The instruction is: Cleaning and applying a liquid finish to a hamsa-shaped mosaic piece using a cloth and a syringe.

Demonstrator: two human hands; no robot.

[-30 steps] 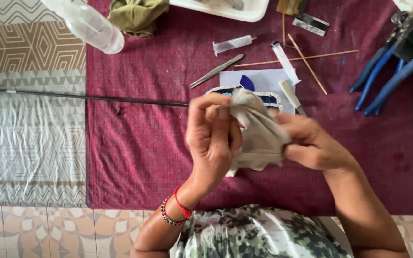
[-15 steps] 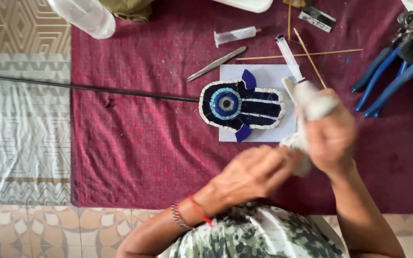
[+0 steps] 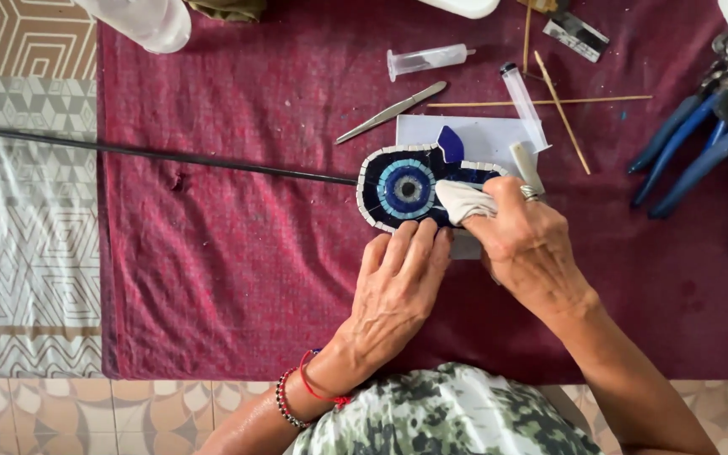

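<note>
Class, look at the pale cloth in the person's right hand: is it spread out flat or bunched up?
Bunched up. The cloth is wadded into a small pad under the right hand, pressed on the blue mosaic piece.

Right hand (image 3: 526, 244) pinches a pale cloth wad (image 3: 465, 200) and presses it onto the blue mosaic piece (image 3: 406, 187), just right of its concentric eye motif. Left hand (image 3: 399, 285) lies flat, fingertips touching the mosaic's near edge. Mosaic sits on a white sheet (image 3: 482, 135), on a maroon cloth (image 3: 238, 253). Beyond the hands: metal tweezers (image 3: 391, 112), two clear syringes (image 3: 425, 60) (image 3: 522, 105), thin wooden sticks (image 3: 541, 103). Far right of the right hand: blue-handled pliers (image 3: 701, 152). A black rod (image 3: 153, 153) runs leftward from the mosaic. Left wrist carries a red string and bead bracelet (image 3: 305, 394).
</note>
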